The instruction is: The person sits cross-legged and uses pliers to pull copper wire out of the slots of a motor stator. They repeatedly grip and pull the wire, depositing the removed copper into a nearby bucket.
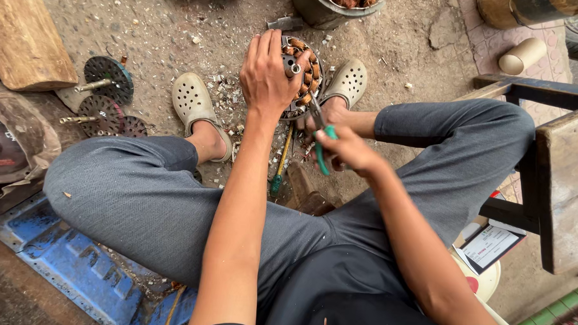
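**Stator held on the ground, pliers working its rim**

Left to right, as we see it. A wood block (21, 34) lies far left, then three stripped rotors (105, 98) with shafts pointing left, on the dirt floor (146, 29). A blue metal sheet (74, 264) sits under the left thigh. Two pale clogs (192, 101) flank the work.

Our left hand (266, 72) lies palm-down over the stator (301, 76), fingers curled across its top and hub, pressing it in place between the feet. The stator is a round disc with copper coils around its rim; it seems tilted up toward us, face pointing at the camera, shaft axis running roughly away from the body. We cannot tell whether it rests on the floor or on the right foot.

Our right hand (350, 148) is closed round the green handles of the pliers (319, 128), whose long axis runs up-left, with the nose at the stator's lower right edge. A screwdriver (281, 162) lies on the floor below, tip toward the stator.

Step, as we judge it: gripping or cutting winding wire at the rim. Next move likely needs a firm squeeze and a pull away from the disc, with the left hand bracing against it.

Right: a bucket (326, 7) of copper scrap up top, and a wooden stool (557, 172).
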